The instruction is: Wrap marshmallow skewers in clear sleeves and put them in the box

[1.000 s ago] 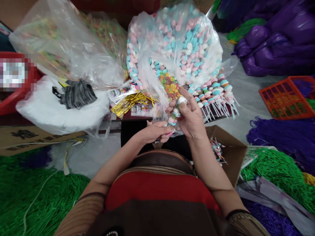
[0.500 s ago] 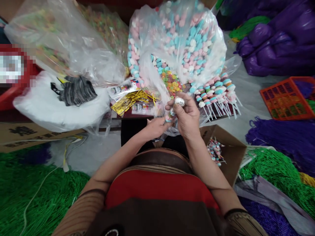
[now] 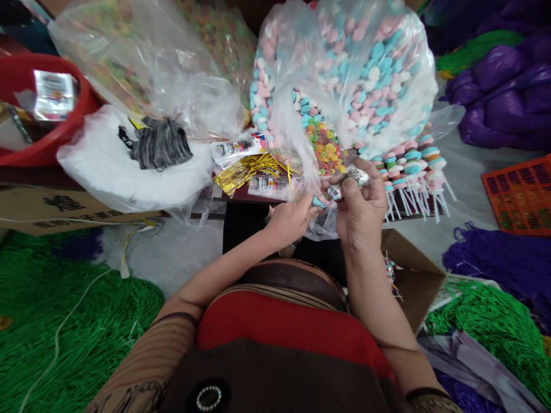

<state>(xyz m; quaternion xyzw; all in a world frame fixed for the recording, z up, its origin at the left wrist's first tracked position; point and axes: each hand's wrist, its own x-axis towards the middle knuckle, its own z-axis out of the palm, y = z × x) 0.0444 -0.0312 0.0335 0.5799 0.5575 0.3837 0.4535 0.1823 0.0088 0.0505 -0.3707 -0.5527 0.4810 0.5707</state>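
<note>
A candy skewer in a printed clear wrapper (image 3: 333, 193) slants between my two hands, above my lap. My right hand (image 3: 365, 207) is closed on its upper end, thumb pressed on the wrapper. At the lower end, my left hand (image 3: 293, 221) pinches it with the fingertips. Just beyond lie ring gummies (image 3: 328, 152) in the mouth of a plastic bag. Unwrapped marshmallow skewers (image 3: 411, 163) with white sticks lie to the right of my right hand. Gold twist ties (image 3: 245, 174) and flat printed wrappers (image 3: 267, 186) are on the table left of my hands.
A big bag of marshmallows (image 3: 379, 74) stands behind. Left are a bag of gummies (image 3: 142, 63), a white bundle (image 3: 99, 172) with a grey striped cloth (image 3: 161, 143), and a red tub (image 3: 84, 92). A cardboard box (image 3: 424, 281) with wrapped skewers sits low right.
The view has shifted left, so everything appears further right. My hands have moved slightly apart along the wrapped skewer, showing more of it between them.
</note>
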